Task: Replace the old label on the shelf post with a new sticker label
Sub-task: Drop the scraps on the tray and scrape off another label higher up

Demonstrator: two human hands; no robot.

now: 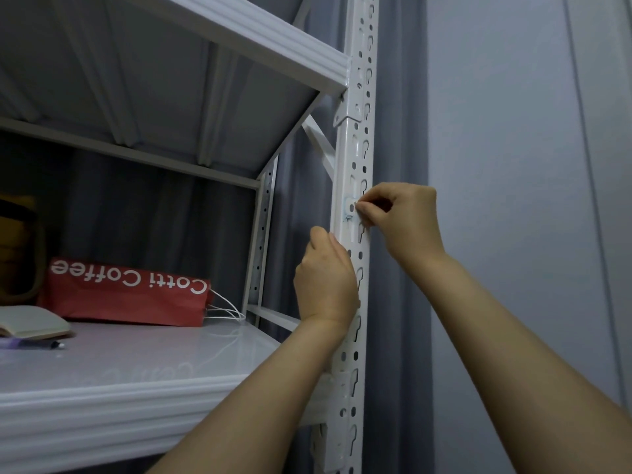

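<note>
the right hand's (pixel 403 220) fingers (pixel 364 210) are pinched together on the edge of the old label (pixel 349 208), a worn, blue-edged patch stuck to the front of the shelf post (pixel 359 148). just below it the left hand (pixel 325 278) grips the post. well left of the post, a red coffee bag (pixel 130 295) lies on the shelf (pixel 136 364), its contents hidden.
</note>
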